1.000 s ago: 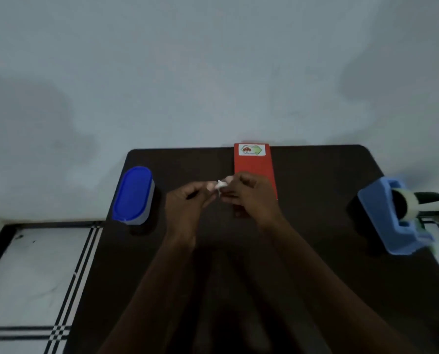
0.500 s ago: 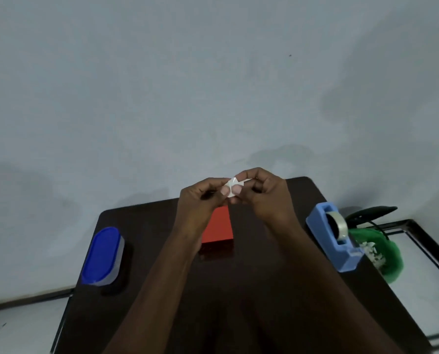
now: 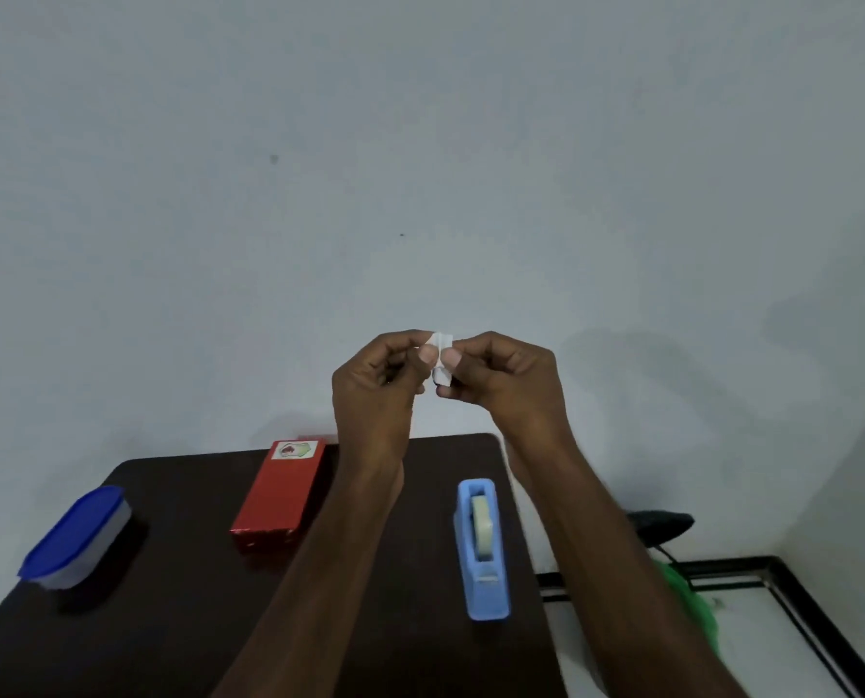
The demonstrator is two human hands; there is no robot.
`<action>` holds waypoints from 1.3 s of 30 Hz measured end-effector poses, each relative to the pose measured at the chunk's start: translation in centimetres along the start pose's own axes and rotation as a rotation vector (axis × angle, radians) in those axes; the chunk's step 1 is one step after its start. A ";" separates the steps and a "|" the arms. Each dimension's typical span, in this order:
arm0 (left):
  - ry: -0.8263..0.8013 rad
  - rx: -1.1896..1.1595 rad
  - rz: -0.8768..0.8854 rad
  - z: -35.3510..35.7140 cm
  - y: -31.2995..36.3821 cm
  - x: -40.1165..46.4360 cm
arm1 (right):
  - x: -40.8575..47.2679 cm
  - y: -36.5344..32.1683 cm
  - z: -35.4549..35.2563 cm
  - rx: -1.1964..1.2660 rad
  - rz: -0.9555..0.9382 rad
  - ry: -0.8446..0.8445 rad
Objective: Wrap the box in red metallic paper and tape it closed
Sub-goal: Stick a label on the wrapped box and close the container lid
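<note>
Hands (image 3: 440,375) raised above box (image 3: 281,488).

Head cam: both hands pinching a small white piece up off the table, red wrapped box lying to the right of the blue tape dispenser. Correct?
Not quite. In the head view the red wrapped box lies left of the blue tape dispenser, not right. The rest holds: left hand and right hand both pinch the small white piece above the table.

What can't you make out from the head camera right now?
- White scrap: pinched between left hand and right hand; fingers cover it, so whether it is tape is unclear.
- Red box: label print too small.
- Tape dispenser: loose tape end not discernible.
- Table: near edge cut off by the frame.
</note>
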State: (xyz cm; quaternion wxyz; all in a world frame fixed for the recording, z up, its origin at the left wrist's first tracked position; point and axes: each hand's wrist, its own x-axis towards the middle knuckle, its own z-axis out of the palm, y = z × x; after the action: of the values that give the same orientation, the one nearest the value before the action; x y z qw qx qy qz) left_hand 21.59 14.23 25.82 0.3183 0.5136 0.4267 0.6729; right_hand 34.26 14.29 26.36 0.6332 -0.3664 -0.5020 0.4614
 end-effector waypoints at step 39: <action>-0.156 0.292 0.321 27.7 0.5 -2.3 | 5.8 -9.4 -26.6 0.124 0.336 0.091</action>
State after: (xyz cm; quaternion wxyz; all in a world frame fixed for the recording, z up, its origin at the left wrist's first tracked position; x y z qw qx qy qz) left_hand 48.85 18.88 28.29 0.1615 0.6661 0.4063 0.6043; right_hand 62.57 16.89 30.71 0.5905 -0.4258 -0.3752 0.5738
